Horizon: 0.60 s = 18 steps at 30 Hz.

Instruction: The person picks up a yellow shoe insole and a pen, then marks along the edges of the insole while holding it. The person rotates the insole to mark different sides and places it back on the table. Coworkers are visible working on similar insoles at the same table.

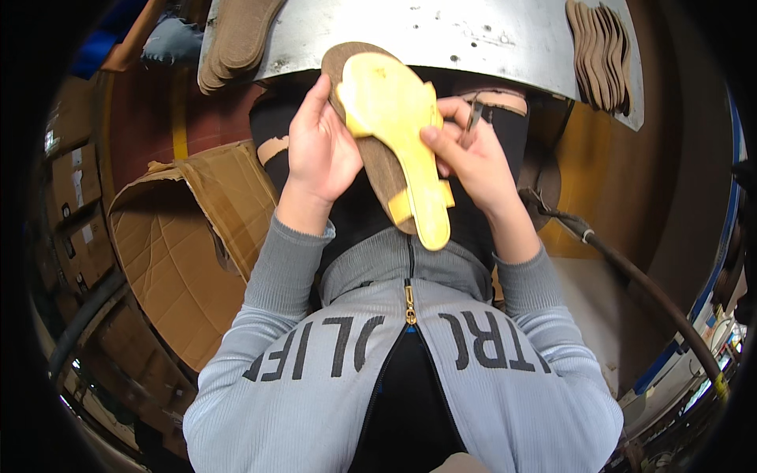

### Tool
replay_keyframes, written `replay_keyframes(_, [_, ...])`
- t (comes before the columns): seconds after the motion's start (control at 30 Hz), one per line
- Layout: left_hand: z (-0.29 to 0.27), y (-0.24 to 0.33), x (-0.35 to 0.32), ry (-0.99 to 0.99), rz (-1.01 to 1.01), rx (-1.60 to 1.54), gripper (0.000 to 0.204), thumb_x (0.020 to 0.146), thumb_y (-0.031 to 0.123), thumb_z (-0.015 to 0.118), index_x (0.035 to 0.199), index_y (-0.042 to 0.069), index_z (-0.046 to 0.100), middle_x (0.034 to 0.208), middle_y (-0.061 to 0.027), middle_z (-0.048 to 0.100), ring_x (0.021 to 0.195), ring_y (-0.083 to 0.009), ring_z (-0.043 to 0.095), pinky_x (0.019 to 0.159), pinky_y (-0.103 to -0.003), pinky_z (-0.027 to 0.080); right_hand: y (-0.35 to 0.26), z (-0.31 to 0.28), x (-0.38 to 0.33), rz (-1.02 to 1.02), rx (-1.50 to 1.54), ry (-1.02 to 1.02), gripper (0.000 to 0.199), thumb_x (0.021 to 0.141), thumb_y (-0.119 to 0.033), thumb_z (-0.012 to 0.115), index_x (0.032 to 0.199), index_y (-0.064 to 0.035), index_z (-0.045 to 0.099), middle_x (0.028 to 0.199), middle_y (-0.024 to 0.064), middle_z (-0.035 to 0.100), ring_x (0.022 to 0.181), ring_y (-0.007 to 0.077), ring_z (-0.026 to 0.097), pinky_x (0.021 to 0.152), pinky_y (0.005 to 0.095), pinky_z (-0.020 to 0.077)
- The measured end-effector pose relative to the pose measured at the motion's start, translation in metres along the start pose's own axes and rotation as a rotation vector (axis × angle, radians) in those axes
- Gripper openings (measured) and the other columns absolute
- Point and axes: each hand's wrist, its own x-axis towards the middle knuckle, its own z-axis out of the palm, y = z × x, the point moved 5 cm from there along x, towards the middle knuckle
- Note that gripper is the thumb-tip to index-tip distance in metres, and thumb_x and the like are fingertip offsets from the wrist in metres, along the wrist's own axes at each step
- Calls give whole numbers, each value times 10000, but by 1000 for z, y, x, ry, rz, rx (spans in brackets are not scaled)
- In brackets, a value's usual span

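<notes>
While a person in a pale grey zipped jacket (276, 426) is sitting at a metal bench (339, 27), both hands are holding footwear parts above the lap, just at the bench's near edge. The left hand (325, 150) is gripping a brown sole (385, 169) along its left side, the palm turning up and most of the fingers disappearing beneath. On top, a yellow piece (386, 98) with side tabs is covering much of the brown sole, its narrow end overhanging on the right. The right hand (473, 158) is pinching the yellow piece at its right edge, thumb pressing on top, while a slim dark tool (472, 122) is jutting up from between the fingers. A small dark mark is showing near the yellow piece's broad end, too fine to read. Big dark capitals are spreading across the jacket on either side of the zip pull (410, 306), partly vanishing into the folds. At left, pale labels (77, 158) are showing on stacked cartons (72, 193), their print too small to make out, beside an open cardboard box (177, 260). Brown soles are lying in stacks on the bench's left (236, 35) and right (601, 59), while another person's arm (132, 43) is appearing at upper left.
</notes>
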Motion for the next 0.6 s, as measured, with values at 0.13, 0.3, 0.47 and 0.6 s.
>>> replay_keyframes(0.13, [11,-3,-11,110,-65,3,530,981,412,277,1217,-11,493,1174,-149,589,1096,-263,567,979,-414,421,-3,7,-21,29,-87,-35,186,896,-100,584,1040,-26,493,753,-13,602,581,-9,455,492,160,352])
replay_keyframes(0.3, [48,-5,-29,-75,68,146,485,985,309,317,1391,53,246,1346,-126,411,1247,-217,420,1042,-376,351,-15,8,-50,-63,-25,85,148,896,-62,576,998,-4,485,794,19,621,638,-2,496,559,148,370])
replay_keyframes(0.47, [63,-13,-38,-152,46,402,676,882,159,559,1409,29,157,1349,-129,358,1258,-216,378,1050,-359,309,-26,5,-66,-142,-44,143,152,886,-47,591,954,5,465,798,51,638,679,16,523,607,161,397])
replay_keyframes(0.6, [63,-16,-41,-132,26,519,690,863,133,598,1399,14,180,1307,-114,401,1220,-192,406,1023,-341,334,-28,7,-71,-172,-40,176,166,880,-47,603,926,-1,450,807,61,644,702,23,535,623,167,406])
